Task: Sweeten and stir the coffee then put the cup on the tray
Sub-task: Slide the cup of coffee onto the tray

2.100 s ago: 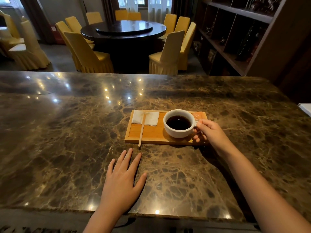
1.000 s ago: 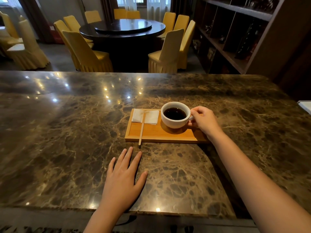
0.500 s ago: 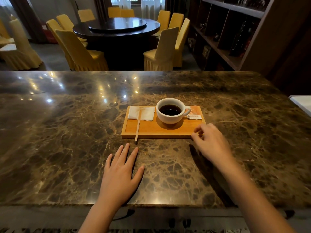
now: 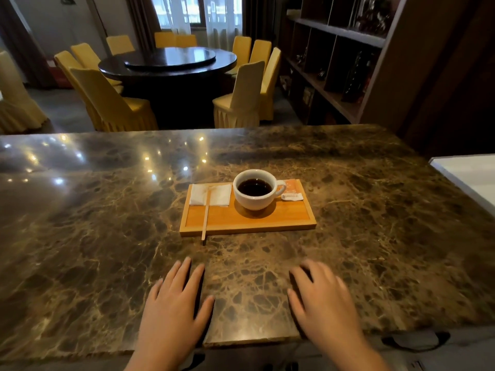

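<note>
Resting hands: left hand (image 4: 171, 303) and right hand (image 4: 321, 298) lie flat, empty, on the marble counter (image 4: 107, 236).
Cup: white cup (image 4: 254, 190) of coffee stands on the wooden tray (image 4: 267, 220).
Beside it: stir stick (image 4: 206, 210), napkin (image 4: 222, 195), sugar packet (image 4: 292, 196).
Progress: apparently complete; nothing visibly left.

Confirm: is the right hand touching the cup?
Apart. The head view shows the right hand on the counter, bare marble between it and the cup.
</note>
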### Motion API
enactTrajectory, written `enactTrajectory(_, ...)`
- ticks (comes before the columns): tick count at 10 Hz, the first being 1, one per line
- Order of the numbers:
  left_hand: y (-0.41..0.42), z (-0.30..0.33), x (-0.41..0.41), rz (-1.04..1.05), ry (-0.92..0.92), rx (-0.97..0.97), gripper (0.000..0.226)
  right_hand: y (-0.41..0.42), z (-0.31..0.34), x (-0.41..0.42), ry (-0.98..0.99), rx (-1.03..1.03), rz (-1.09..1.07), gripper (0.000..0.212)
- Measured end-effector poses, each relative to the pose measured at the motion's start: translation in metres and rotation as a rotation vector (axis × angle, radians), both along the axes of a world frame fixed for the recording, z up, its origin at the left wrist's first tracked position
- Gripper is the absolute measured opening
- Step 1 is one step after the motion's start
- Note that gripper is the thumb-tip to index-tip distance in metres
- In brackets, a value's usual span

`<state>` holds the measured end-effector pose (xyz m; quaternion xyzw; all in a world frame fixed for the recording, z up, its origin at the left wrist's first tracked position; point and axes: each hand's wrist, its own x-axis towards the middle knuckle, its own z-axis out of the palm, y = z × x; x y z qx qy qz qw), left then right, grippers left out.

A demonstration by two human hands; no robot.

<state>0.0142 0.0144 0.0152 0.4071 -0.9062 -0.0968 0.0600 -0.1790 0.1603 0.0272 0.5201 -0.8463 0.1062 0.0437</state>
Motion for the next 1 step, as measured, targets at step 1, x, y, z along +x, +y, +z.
enactTrajectory(1, 0.0150, 0.0065, 0.0120, -0.059, 0.074, -0.046, 0.059, 0.0142, -0.0006, 0.0101, -0.016, -0.083, 0.013, 0.034)
